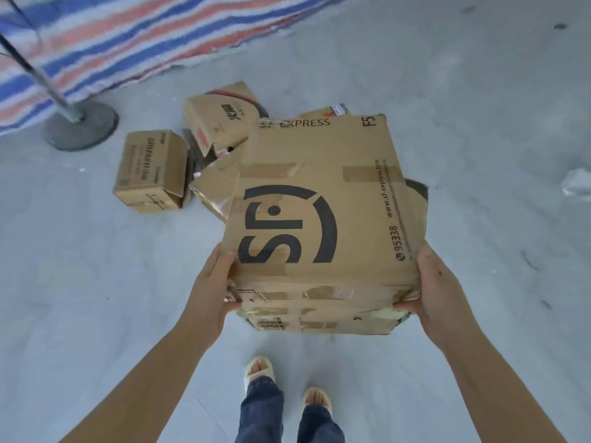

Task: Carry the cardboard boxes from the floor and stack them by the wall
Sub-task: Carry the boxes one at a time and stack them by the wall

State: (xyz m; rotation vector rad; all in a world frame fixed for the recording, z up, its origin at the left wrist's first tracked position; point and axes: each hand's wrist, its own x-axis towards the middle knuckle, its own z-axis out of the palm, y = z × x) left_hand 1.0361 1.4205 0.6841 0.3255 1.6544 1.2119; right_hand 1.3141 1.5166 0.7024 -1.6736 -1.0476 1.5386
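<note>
The SF box (319, 219) is off the floor (479, 155), held at about waist height in front of the person, printed face up. The left hand (212, 282) grips its near left corner, and the right hand (438, 286) grips its near right corner. In each grip the thumb lies on the top face and the fingers curl under the lower edge (the tape there is torn and the cardboard is crushed).

Step in hand: the carry. The lift appears complete; the stacking is not yet done. No stack is in view and no wall can be made out, so the next move calls for turning toward the wall while keeping the box level, with support under the weak bottom edge.

Count:
- Boxes held: one.
- Boxes on the floor beyond it: at least three, namely a small box (152, 172), a tilted box (224, 116) and a flattened one (217, 187); another edge shows behind the SF box, identity unclear.
- Pole base (81, 126): one, beside a striped tarp (96, 36).
</note>
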